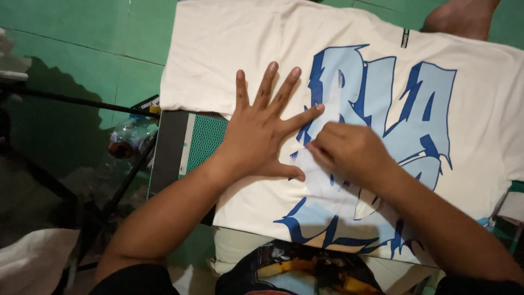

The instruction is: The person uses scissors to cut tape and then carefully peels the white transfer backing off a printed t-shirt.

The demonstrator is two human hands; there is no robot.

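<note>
While the white t-shirt (234, 49) is lying flat across the board (169, 147), the left hand (262, 136) is pressing it, fingers spread; the right hand (349, 153) is pinching film off the blue print (415, 125); peel slow, keeping the fabric taut.

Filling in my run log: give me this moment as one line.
left hand: flat, fingers spread on white shirt | right hand: pinching at blue print | shirt: spread on board
</note>
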